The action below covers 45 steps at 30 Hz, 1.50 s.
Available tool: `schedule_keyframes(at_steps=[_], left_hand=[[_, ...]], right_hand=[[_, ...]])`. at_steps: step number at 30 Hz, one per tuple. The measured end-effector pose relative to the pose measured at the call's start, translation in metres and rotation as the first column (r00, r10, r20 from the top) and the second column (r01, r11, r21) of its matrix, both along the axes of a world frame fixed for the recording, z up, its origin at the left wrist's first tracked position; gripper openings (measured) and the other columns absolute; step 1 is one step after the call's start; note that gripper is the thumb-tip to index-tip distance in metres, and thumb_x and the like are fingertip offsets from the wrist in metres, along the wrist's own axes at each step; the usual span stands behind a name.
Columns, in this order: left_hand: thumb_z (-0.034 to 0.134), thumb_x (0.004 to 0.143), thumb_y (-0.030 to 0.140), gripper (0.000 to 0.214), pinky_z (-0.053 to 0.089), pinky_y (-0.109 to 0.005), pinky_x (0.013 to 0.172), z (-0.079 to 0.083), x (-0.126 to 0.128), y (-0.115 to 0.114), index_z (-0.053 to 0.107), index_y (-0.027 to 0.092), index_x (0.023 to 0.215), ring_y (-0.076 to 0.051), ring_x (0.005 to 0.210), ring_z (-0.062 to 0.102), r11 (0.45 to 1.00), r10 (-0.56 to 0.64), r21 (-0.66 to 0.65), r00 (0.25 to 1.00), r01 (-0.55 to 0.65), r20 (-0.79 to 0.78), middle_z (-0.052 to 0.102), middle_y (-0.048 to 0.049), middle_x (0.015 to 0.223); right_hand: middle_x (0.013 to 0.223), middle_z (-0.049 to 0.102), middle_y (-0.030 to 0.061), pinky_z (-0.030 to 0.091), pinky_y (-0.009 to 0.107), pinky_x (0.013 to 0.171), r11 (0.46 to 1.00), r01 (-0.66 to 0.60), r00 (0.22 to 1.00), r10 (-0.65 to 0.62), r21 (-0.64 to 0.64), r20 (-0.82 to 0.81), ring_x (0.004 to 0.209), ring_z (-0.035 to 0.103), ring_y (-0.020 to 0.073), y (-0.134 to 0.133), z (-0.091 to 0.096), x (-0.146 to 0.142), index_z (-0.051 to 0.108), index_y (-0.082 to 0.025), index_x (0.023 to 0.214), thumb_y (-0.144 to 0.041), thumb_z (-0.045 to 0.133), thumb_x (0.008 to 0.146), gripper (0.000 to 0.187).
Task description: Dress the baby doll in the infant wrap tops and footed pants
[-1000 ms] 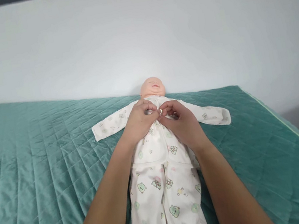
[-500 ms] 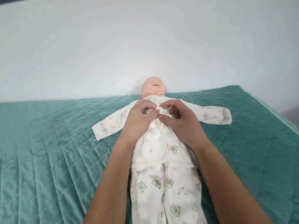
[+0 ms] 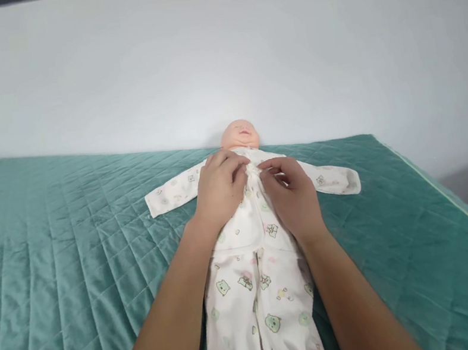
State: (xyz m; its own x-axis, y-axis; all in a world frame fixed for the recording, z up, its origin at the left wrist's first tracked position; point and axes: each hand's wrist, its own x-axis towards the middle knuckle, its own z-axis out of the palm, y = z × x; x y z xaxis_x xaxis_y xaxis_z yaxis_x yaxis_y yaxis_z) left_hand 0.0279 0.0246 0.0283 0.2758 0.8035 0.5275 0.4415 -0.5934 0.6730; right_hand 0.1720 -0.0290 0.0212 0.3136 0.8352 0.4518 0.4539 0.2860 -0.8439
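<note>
A baby doll (image 3: pixel 239 135) lies on its back, dressed in a white printed shirt (image 3: pixel 244 230) and matching trousers (image 3: pixel 270 307). Over the doll's chest, my left hand (image 3: pixel 223 192) pinches the shirt's front edge between thumb and fingers. Facing it, my right hand (image 3: pixel 292 192) grips the cloth on the other side with thumb and index finger. Between my fingertips the white fabric is bunched up at the front opening. Whether a button or a tie sits in that bunch, I cannot make out. Both sleeves stretch out sideways.
Under the doll spreads a green quilted cover (image 3: pixel 72 258), with a pale piped edge running down the right side. A plain white wall (image 3: pixel 212 52) rises right behind the doll's head. Something dark shows at the far right edge.
My fingers have shifted slightly on the shirt front. The left hand is more curled and the right hand sits a little further right, with more cloth gathered between them.
</note>
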Motion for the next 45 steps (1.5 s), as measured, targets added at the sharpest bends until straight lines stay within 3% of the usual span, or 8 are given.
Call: schedule_keyframes(at_steps=[5, 8, 13, 20, 28, 34, 38, 45], left_hand=[[0.053, 0.091, 0.014, 0.020, 0.047, -0.034, 0.090, 0.002, 0.000, -0.011, 0.071, 0.020, 0.099, -0.018, 0.095, 0.061, 0.999, 0.033, 0.025, 0.996, -0.035, 0.077, 0.070, -0.0039, 0.099], [0.054, 0.090, 0.016, 0.019, 0.048, -0.030, 0.082, 0.003, -0.003, -0.019, 0.070, 0.020, 0.098, -0.015, 0.084, 0.061, 0.997, 0.009, -0.073, 0.988, 0.002, 0.153, 0.070, -0.0020, 0.096], [0.059, 0.088, 0.019, 0.013, 0.046, -0.028, 0.076, -0.001, -0.016, -0.035, 0.071, 0.021, 0.092, -0.014, 0.081, 0.060, 0.975, -0.029, -0.211, 0.983, 0.068, 0.181, 0.069, -0.0009, 0.092], [0.062, 0.089, 0.024, 0.008, 0.043, -0.028, 0.074, -0.004, -0.024, -0.042, 0.069, 0.021, 0.088, -0.013, 0.080, 0.054, 0.951, -0.116, -0.262, 0.976, 0.162, 0.182, 0.062, -0.0016, 0.094], [0.066, 0.089, 0.030, 0.009, 0.041, -0.028, 0.073, -0.004, -0.024, -0.041, 0.067, 0.022, 0.094, -0.012, 0.079, 0.050, 0.921, -0.199, -0.298, 0.960, 0.252, 0.197, 0.060, -0.0008, 0.096], [0.067, 0.088, 0.027, 0.006, 0.041, -0.027, 0.073, 0.002, -0.021, -0.046, 0.066, 0.022, 0.089, -0.013, 0.083, 0.051, 0.923, -0.188, -0.309, 0.969, 0.229, 0.158, 0.059, -0.0016, 0.099], [0.064, 0.090, 0.027, 0.008, 0.040, -0.028, 0.072, 0.004, -0.021, -0.047, 0.064, 0.021, 0.085, -0.013, 0.079, 0.050, 0.915, -0.220, -0.308, 0.962, 0.261, 0.163, 0.059, -0.0012, 0.091], [0.067, 0.089, 0.038, 0.019, 0.044, -0.027, 0.069, 0.006, -0.025, -0.053, 0.063, 0.019, 0.090, -0.012, 0.074, 0.054, 0.823, -0.216, -0.430, 0.904, 0.372, 0.369, 0.061, -0.0012, 0.083]], right_hand=[[0.096, 0.062, 0.0045, 0.048, 0.033, 0.078, 0.992, 0.079, 0.960, -0.102, 0.097, 0.261, 0.089, 0.058, 0.0185, -0.020, 0.001, -0.007, 0.064, -0.022, 0.092, -0.023, 0.055, 0.091, 0.009], [0.087, 0.061, 0.0015, 0.044, 0.031, 0.074, 1.000, 0.027, 0.936, -0.020, -0.014, 0.352, 0.082, 0.056, 0.0174, -0.030, 0.005, -0.007, 0.061, -0.023, 0.089, -0.028, 0.057, 0.092, 0.007], [0.099, 0.063, 0.0027, 0.038, 0.030, 0.068, 0.971, 0.051, 0.864, 0.074, -0.233, 0.499, 0.088, 0.057, 0.0199, -0.040, 0.016, -0.007, 0.056, -0.022, 0.098, -0.029, 0.065, 0.086, 0.016], [0.099, 0.063, 0.0088, 0.027, 0.030, 0.060, 0.936, 0.215, 0.770, 0.012, -0.277, 0.638, 0.088, 0.056, 0.0236, -0.046, 0.022, -0.027, 0.053, -0.021, 0.094, -0.029, 0.055, 0.093, 0.009], [0.086, 0.066, 0.0028, 0.032, 0.029, 0.065, 0.938, 0.110, 0.902, 0.044, -0.328, 0.429, 0.074, 0.055, 0.0172, -0.040, 0.024, -0.015, 0.057, -0.020, 0.087, -0.025, 0.052, 0.089, 0.007], [0.066, 0.055, -0.0040, 0.033, 0.027, 0.061, 0.904, -0.068, 0.994, 0.099, -0.423, 0.052, 0.060, 0.045, 0.0116, -0.040, 0.030, -0.003, 0.060, -0.021, 0.078, -0.029, 0.058, 0.084, 0.010], [0.062, 0.044, -0.0051, 0.029, 0.025, 0.056, 0.887, -0.210, 0.973, 0.149, -0.412, -0.174, 0.057, 0.037, 0.0094, -0.040, 0.028, 0.005, 0.058, -0.021, 0.075, -0.034, 0.064, 0.084, 0.017], [0.065, 0.046, -0.0034, 0.029, 0.024, 0.052, 0.855, -0.389, 0.883, 0.240, -0.343, -0.403, 0.057, 0.038, 0.0103, -0.043, 0.028, 0.009, 0.062, -0.022, 0.082, -0.038, 0.068, 0.083, 0.018]])
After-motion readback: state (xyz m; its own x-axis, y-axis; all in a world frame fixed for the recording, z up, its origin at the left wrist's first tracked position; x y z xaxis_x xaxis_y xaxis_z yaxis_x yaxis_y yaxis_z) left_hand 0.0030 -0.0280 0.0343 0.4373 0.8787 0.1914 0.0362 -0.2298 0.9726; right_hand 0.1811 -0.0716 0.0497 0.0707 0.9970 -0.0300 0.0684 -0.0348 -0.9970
